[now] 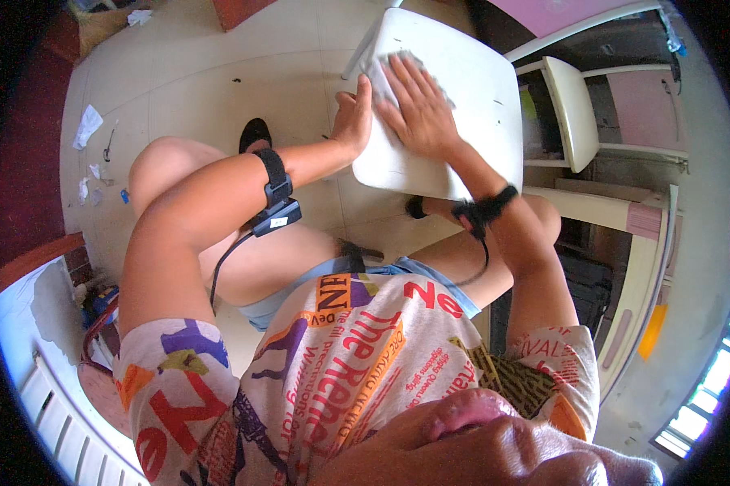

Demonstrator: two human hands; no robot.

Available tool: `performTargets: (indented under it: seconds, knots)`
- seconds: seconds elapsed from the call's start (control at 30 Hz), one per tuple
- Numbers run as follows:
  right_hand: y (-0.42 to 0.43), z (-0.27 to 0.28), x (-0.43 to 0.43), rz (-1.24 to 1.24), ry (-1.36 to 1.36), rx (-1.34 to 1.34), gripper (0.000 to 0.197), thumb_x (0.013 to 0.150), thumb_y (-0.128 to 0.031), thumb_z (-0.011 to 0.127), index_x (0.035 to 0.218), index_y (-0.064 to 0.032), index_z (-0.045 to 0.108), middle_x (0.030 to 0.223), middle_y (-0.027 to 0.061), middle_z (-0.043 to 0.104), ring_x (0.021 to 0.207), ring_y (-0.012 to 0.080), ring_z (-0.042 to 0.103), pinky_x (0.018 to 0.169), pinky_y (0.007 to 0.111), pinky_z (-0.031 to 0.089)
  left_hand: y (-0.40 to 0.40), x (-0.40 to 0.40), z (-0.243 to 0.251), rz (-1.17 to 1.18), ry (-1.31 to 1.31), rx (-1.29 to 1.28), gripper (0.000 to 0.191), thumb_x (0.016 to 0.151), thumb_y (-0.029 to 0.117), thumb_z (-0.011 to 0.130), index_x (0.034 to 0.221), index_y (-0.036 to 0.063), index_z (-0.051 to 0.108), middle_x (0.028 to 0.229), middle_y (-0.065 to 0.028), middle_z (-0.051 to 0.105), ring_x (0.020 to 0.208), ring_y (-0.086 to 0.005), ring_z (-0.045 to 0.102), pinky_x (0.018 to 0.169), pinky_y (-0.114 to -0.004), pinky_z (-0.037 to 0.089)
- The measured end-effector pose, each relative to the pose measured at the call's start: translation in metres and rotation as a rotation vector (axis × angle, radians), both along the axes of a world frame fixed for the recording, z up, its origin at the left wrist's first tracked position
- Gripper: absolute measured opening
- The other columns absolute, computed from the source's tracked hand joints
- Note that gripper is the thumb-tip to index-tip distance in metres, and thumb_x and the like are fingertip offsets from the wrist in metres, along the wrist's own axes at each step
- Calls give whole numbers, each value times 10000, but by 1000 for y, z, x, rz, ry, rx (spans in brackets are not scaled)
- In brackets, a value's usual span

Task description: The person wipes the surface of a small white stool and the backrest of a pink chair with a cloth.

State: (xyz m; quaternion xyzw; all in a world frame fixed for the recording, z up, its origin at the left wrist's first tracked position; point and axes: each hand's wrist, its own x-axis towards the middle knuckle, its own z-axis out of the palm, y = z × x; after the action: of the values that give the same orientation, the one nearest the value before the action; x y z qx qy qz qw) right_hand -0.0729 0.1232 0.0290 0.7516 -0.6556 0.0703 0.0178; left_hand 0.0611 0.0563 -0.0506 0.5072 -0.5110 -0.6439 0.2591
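My right hand (418, 112) lies flat, fingers spread, on a crumpled grey-white cloth (379, 76), pressing it against a white plastic seat (486, 146). Part of the cloth is hidden under the palm. At the seat's left edge is my left hand (354, 118), thumb up beside the rim and the other fingers partly curled and foreshortened; no object shows in it. Small dark marks dot the seat's surface. A black strap with a small device (277, 215) is on my left forearm, and another strap (492, 203) circles my right wrist.
My bare knees flank the near side of the seat. To the right stand pale and pink furniture (644, 109) and a cream panel (571, 115) standing out from it. Paper scraps (88, 127) lie on the tiled floor at left. A white slatted piece (67, 425) is at lower left.
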Motion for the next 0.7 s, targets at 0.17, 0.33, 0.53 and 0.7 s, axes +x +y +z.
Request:
performTargets:
  seconds: [0.17, 0.33, 0.53, 0.7]
  knots:
    - [26, 10, -45, -87, 58, 131, 825, 1002, -725, 277, 1644, -213, 194, 1697, 108, 195, 1576, 282, 130, 1286, 450, 91, 5, 18, 39, -192, 6, 85, 1043, 835, 840, 534, 1140, -156, 482, 1115, -351, 642, 1041, -364, 690, 867, -409, 550]
    - [-31, -16, -152, -416, 111, -33, 815, 1018, -710, 196, 1650, -197, 165, 1705, 102, 167, 1577, 291, 128, 1284, 457, 89, 6, 4, 43, -215, -11, -33, 872, 764, 645, 790, 1072, -130, 534, 983, -273, 698, 872, -324, 729, 794, -377, 581]
    - [-26, -25, -76, -320, 101, -17, 795, 1059, -616, 147, 1629, -63, 194, 1701, 142, 165, 1582, 300, 90, 1282, 456, 49, -6, 2, -13, -218, 108, -112, 862, 766, 660, 783, 1030, -132, 564, 963, -262, 699, 857, -311, 718, 767, -392, 578]
    - [64, 19, -22, -60, 21, 166, 823, 1024, -693, 225, 1647, -160, 160, 1702, 152, 137, 1581, 293, 84, 1278, 475, 66, -11, 16, 4, -126, 114, -31, 975, 883, 812, 518, 1101, -138, 531, 1065, -300, 655, 971, -316, 686, 836, -403, 550]
